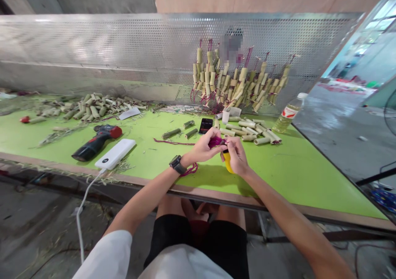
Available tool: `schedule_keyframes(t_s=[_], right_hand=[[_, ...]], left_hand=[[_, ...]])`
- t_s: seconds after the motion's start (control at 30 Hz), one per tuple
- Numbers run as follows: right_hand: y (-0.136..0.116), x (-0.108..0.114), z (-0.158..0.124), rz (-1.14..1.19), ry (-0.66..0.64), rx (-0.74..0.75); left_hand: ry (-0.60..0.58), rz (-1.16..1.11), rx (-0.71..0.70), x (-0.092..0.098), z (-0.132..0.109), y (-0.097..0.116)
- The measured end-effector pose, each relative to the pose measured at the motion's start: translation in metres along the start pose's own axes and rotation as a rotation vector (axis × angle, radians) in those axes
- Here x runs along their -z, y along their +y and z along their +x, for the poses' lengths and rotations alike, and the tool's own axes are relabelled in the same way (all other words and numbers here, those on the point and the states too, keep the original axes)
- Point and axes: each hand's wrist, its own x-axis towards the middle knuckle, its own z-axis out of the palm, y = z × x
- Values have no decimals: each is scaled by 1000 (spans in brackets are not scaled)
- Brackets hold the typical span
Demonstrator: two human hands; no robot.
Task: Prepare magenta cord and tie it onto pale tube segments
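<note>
Spreading across the view, the green table (pixel 297 176) bears the work; behind it stands a perforated metal panel (pixel 108 43). Against this panel hang the strung bamboo sections (pixel 243 76), many short tubes joined by purple cord: by appearance, the completed portion. Loose stock remains unstrung in two lots: a large pile of bamboo tubes (pixel 95 107) at the left rear, and a smaller group of cut tubes (pixel 246 124) at the right, below the hung sections. The cordless drill (pixel 98 142) lies at the left, held by neither hand, as is the bottle (pixel 287 116) at the right.

Both hands meet above the front of the table. The left hand (pixel 206 147) is closed, its fingers gripping bunched purple cord (pixel 215 141); the right hand (pixel 237 157) is curled around a yellow object (pixel 228 162), its fingertips pinching near the end of the bunch. The piece in hand seems at an intermediate stage, since a free length of cord trails leftward on the table. Whether it bears a tube is hidden by the fingers. Three greener tubes (pixel 171 133) lie apart, near the phone (pixel 206 126).
</note>
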Motion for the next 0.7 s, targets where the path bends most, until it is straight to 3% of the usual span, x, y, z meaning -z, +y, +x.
schedule_keyframes(t_s=[0.13,0.37,0.57,0.7], right_hand=[[-1,-2,-2,46,21,34],[3,-8,-7,-2,199,18],[17,-1,-19,-35,109,209],[25,8,-23,-111,86,227]], left_hand=[[-37,-17,9,-1,-2,4],[-144,-116,-12,-4,-2,11],[-68,181,-212,0,3,15],[-72,161,-237,-2,2,12]])
